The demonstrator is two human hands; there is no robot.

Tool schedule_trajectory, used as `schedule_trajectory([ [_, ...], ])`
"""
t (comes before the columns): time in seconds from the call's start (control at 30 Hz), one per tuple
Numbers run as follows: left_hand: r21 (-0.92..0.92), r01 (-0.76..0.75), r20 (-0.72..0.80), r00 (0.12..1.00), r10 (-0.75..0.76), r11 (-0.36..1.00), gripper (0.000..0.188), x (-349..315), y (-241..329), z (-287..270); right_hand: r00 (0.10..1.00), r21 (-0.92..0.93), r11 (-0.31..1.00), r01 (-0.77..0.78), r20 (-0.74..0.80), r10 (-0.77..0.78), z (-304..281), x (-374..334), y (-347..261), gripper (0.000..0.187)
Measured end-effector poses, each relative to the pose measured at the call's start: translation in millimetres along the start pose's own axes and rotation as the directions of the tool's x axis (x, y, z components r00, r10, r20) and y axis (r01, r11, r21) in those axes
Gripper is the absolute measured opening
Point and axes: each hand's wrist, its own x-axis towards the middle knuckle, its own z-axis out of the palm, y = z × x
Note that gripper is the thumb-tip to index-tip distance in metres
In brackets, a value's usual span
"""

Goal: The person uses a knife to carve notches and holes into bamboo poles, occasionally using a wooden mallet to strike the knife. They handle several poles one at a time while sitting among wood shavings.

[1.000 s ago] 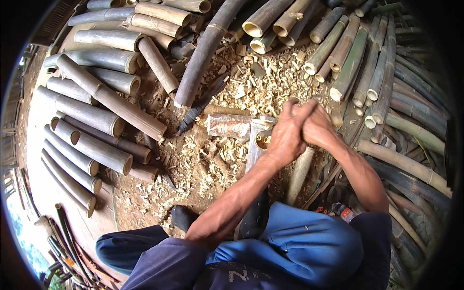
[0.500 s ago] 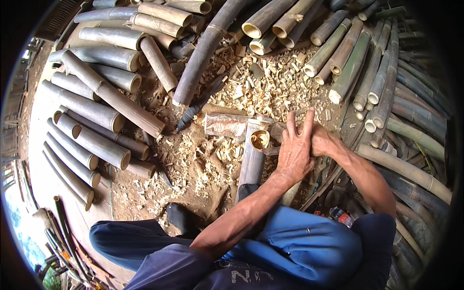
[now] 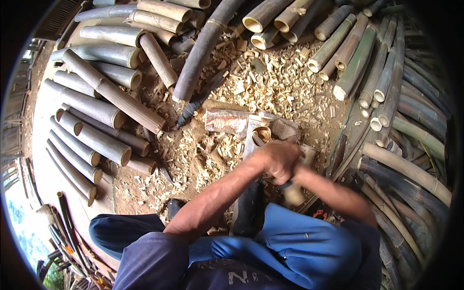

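Observation:
Over a short bamboo tube [image 3: 253, 128], my two hands come together. Its open end has a pale ring cut inside it, and a knife [image 3: 258, 139] has its blade at that opening. My left hand [image 3: 275, 158] is closed around the knife, its fingers turned under. My right hand [image 3: 296, 166] is pressed against the left one, smeared by motion, and its fingers are hidden. Below the hands a dark stem with a blurred pale end [image 3: 293, 195] sticks out. The tube leans between my legs, against a dark boot [image 3: 247, 208].
A reddish-white block [image 3: 226, 122] lies behind the tube, beside a grey stone-like lump [image 3: 285, 129]. Pale shavings [image 3: 270, 92] cover the ground. Cut bamboo tubes [image 3: 101, 142] lie at left, more bamboo [image 3: 355, 63] at right. A dark-wrapped handle [image 3: 188, 114] lies among shavings.
Both hands have come nearer to me and slightly left. The left hand's two stretched fingers have curled in. The blade has turned from lying sideways to slanting into the tube's opening.

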Motion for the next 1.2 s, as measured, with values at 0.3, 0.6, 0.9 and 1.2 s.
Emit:
schedule_trajectory([
  [0.3,-0.299,-0.219,-0.804,0.582,-0.121,0.929,0.099,0.6,20.1,38.5,0.968,-0.541,0.812,0.217,0.229,-0.106,-61.1,25.3,-12.3,0.045],
  [0.6,-0.167,-0.099,-0.124,0.989,0.079,0.981,0.103,-40.1,3.5,0.4,0.926,0.691,0.649,-0.319,0.082,0.368,36.4,-9.0,-6.3,0.045],
  [0.9,-0.15,0.083,-0.503,0.851,-0.149,0.985,0.087,-131.5,-9.2,50.2,0.989,0.995,-0.091,-0.035,0.047,0.137,107.1,-16.3,-28.0,0.046],
  [1.2,0.519,0.522,-0.525,0.819,-0.23,0.677,0.014,-155.5,-26.0,-4.8,0.94,0.954,-0.215,-0.207,0.133,-0.314,107.6,23.0,-24.3,0.03],
])
